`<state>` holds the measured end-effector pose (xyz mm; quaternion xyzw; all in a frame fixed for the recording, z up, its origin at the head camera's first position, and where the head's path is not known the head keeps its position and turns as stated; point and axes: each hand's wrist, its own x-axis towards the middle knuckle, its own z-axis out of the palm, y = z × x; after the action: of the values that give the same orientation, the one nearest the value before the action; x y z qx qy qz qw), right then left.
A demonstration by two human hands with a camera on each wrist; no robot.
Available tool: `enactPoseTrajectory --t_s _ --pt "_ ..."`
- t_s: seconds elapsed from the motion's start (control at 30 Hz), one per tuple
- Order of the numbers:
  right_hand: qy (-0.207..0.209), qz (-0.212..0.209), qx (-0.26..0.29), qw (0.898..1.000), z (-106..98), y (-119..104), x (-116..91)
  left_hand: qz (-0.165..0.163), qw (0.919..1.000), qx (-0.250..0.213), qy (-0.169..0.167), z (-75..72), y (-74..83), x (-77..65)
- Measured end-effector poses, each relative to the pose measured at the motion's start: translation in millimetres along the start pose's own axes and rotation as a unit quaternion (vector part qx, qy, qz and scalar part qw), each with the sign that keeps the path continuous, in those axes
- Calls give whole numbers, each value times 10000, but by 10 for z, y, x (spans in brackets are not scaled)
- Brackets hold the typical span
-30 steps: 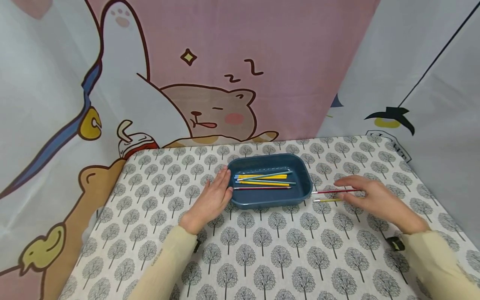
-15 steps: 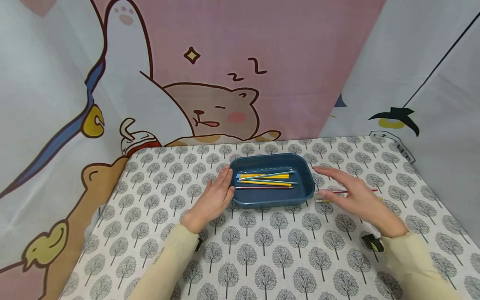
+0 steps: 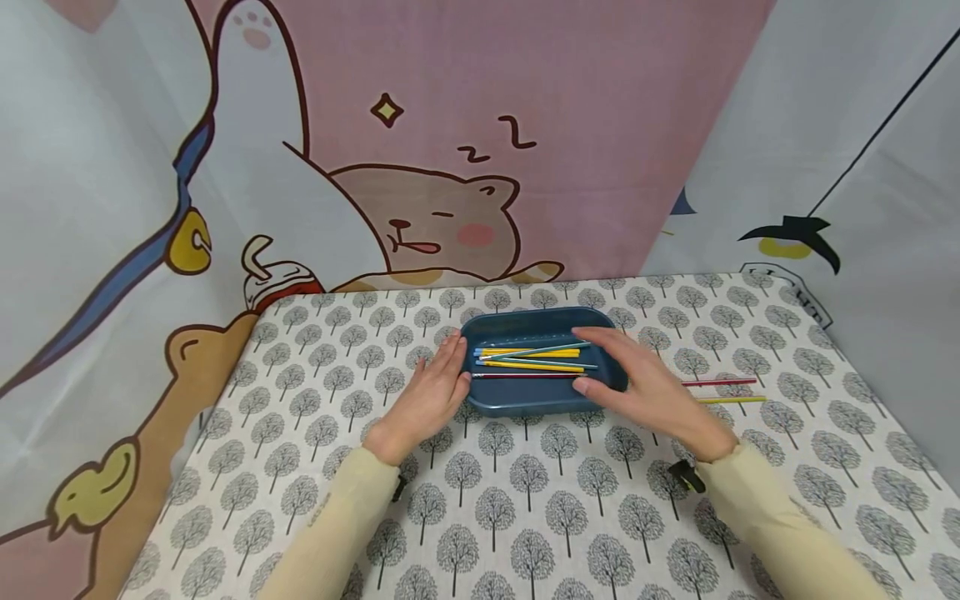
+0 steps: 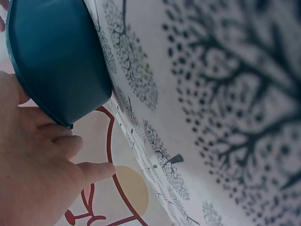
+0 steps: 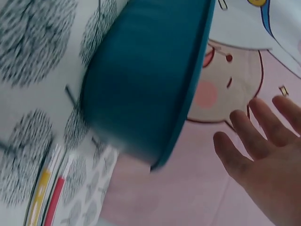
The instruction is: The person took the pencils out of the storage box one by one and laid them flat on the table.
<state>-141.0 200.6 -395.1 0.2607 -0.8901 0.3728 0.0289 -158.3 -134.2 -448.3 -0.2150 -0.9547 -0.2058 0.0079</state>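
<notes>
My left hand [image 3: 423, 404] rests, fingers fairly straight, against the left end of a smooth, round-cornered blue box [image 3: 525, 394] on tree-printed cloth [image 3: 551, 518]; my right hand [image 3: 652, 390] is spread above its right end. The box's long axis runs left to right, as do the thin, straight pencils [image 3: 534, 354] inside, two slightly slanted.

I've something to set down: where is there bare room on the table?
Free: tablecloth between the sleeves, in front of the tub; also left of the left hand. Crowded: the tub's right, with the right hand and two pencils.
</notes>
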Motion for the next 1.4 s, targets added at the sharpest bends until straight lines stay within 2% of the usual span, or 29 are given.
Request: enactPoseTrajectory --t_s 0.2,0.43,0.67,0.93,1.2,1.4 --pt "24 -57 158 9999 159 -103 157 17 10000 -25 0 3 -4 -3" --pt "-124 104 362 9992 319 -189 372 -21 10000 -53 -26 4 1 -2" --pt "-285 -38 495 9984 489 -181 559 -26 10000 -88 -6 7 1 8" --pt "-563 21 808 9951 663 -141 717 -34 10000 -63 -55 8 -6 9" --pt "-736 124 433 9963 796 -130 805 -49 9999 -54 -112 -9 7 7" --pt "-891 208 359 9952 851 -92 851 -33 9999 -72 -76 -9 6 6"
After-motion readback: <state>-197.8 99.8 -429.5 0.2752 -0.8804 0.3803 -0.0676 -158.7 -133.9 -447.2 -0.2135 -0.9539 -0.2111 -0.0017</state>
